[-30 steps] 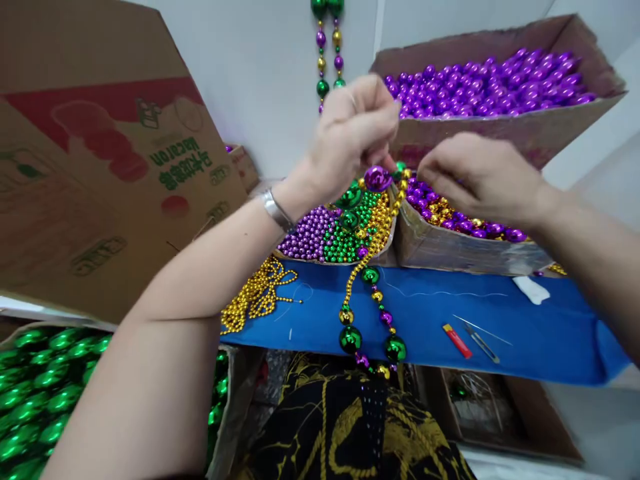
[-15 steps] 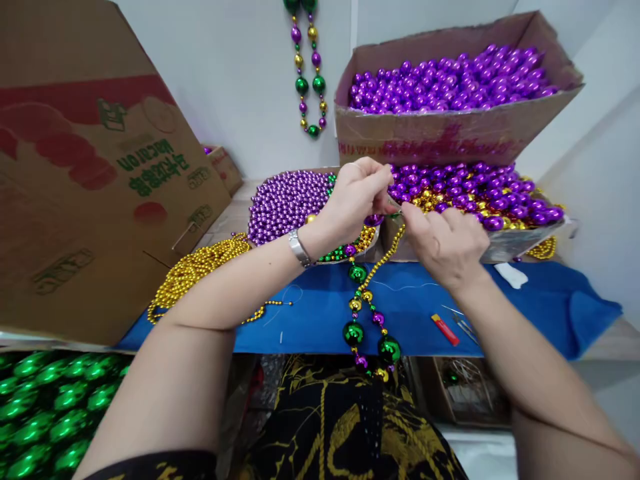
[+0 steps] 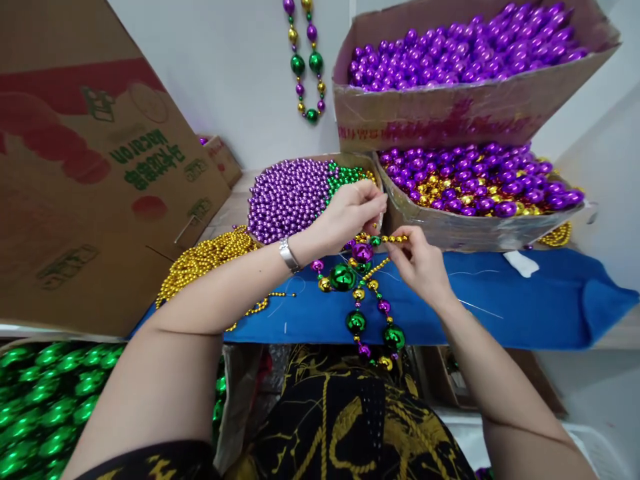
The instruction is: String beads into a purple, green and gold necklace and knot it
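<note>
Bead strand [image 3: 343, 277] lowered in 1 s toward blue cloth [image 3: 500, 300]; pinched by left hand [image 3: 350, 213], gold section [image 3: 395, 238] seemingly clamped by right hand [image 3: 423, 263].

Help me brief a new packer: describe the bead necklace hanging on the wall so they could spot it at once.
Find the upper cardboard box heaped with purple balls at top right. On the white wall just left of it hangs the necklace, a loop of purple, gold and green beads. Unlike the similar strand over the blue cloth, it hangs untouched.
</note>
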